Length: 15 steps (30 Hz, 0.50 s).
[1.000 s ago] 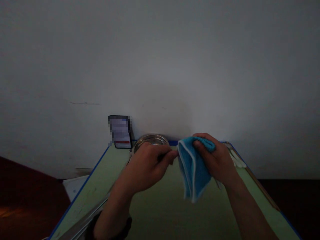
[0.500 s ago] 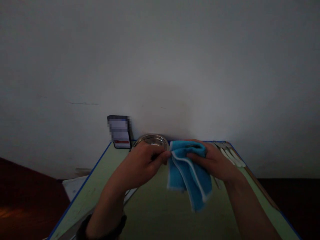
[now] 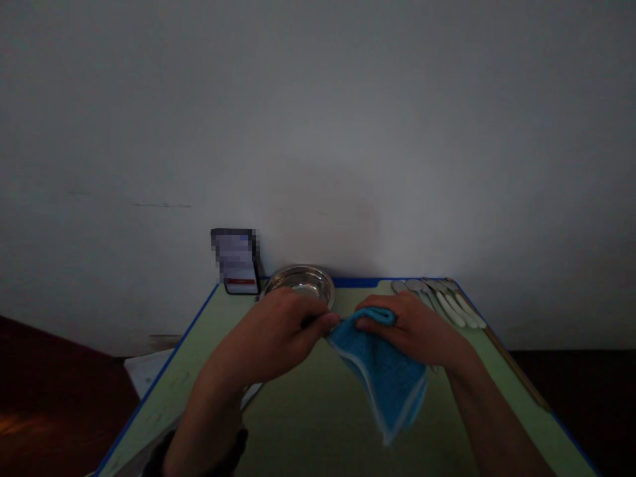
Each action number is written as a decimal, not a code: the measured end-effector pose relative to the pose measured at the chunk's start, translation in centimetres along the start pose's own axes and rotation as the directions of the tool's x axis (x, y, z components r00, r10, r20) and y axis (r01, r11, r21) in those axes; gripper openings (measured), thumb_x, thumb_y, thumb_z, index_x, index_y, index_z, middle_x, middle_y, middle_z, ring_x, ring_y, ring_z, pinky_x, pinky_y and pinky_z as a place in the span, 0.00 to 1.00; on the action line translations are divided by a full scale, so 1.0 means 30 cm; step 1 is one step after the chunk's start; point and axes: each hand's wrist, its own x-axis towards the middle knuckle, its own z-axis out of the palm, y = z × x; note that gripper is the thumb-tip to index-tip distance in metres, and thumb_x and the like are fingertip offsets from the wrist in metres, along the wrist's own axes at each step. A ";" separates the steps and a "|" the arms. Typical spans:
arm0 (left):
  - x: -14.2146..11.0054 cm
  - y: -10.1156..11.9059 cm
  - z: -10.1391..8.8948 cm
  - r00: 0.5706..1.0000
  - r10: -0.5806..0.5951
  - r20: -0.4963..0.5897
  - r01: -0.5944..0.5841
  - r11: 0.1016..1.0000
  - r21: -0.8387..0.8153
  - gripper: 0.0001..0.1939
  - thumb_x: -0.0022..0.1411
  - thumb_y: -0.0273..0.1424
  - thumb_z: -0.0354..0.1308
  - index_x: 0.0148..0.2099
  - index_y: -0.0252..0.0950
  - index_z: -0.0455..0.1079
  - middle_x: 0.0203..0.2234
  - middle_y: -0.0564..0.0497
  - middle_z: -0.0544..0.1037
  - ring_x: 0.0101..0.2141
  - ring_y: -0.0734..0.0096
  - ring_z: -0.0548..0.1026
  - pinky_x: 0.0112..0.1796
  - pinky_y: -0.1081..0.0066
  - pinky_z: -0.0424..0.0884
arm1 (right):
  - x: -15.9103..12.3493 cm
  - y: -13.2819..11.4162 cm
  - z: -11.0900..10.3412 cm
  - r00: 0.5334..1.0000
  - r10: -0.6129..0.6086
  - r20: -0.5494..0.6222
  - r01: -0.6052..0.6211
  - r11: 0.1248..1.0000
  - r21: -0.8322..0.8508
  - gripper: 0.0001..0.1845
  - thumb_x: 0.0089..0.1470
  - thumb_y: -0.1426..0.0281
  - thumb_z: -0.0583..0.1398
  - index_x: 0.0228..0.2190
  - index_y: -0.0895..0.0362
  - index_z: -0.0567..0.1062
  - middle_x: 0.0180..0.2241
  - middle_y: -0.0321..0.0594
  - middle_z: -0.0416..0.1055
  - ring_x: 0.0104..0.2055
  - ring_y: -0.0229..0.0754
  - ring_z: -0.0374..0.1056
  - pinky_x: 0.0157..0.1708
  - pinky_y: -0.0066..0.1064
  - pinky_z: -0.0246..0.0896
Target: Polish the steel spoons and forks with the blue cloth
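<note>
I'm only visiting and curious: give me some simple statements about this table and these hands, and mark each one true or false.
1. The right hand grips a blue cloth. True.
2. The cloth lies spread flat on the table. False: it hangs folded from the right hand above the table.
3. A phone stands to the left of a metal bowl. True.
4. The bowl sits at the table's near edge. False: it is at the far edge, by the wall.
5. White-handled cutlery lies on the table's right side. True.
</note>
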 end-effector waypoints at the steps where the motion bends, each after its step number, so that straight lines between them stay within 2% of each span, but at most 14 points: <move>1: -0.003 -0.003 -0.004 1.000 0.009 0.000 -0.009 1.000 -0.016 0.18 0.63 0.35 0.45 0.23 0.34 0.64 0.15 0.56 0.63 0.20 0.78 0.61 0.23 0.75 0.53 | 0.001 -0.002 0.002 1.000 -0.002 -0.010 0.002 1.000 -0.009 0.18 0.57 0.58 0.49 0.35 0.56 0.72 0.27 0.35 0.72 0.29 0.36 0.66 0.31 0.29 0.56; 7: -0.020 -0.019 -0.019 0.998 0.060 0.012 -0.059 0.993 -0.104 0.16 0.64 0.34 0.45 0.26 0.34 0.67 0.18 0.57 0.68 0.22 0.79 0.65 0.26 0.76 0.57 | -0.011 -0.008 -0.012 1.000 -0.025 -0.007 0.026 0.994 0.107 0.14 0.59 0.62 0.49 0.40 0.54 0.69 0.35 0.35 0.72 0.35 0.35 0.68 0.36 0.27 0.58; 11: -0.026 -0.031 -0.021 0.999 0.047 0.005 -0.046 0.996 -0.071 0.16 0.64 0.35 0.45 0.28 0.35 0.69 0.21 0.56 0.71 0.25 0.77 0.68 0.28 0.76 0.58 | -0.038 0.005 -0.033 1.000 -0.003 0.024 0.000 0.993 0.117 0.16 0.59 0.63 0.49 0.49 0.51 0.63 0.40 0.35 0.71 0.41 0.37 0.67 0.41 0.29 0.58; 15: -0.028 -0.044 -0.018 1.000 0.004 0.002 -0.004 1.000 -0.024 0.17 0.64 0.36 0.44 0.30 0.36 0.69 0.22 0.55 0.72 0.26 0.76 0.69 0.28 0.75 0.59 | -0.054 0.017 -0.048 0.998 0.011 0.060 -0.018 0.994 0.108 0.19 0.59 0.64 0.49 0.52 0.49 0.59 0.46 0.36 0.68 0.47 0.39 0.64 0.45 0.32 0.57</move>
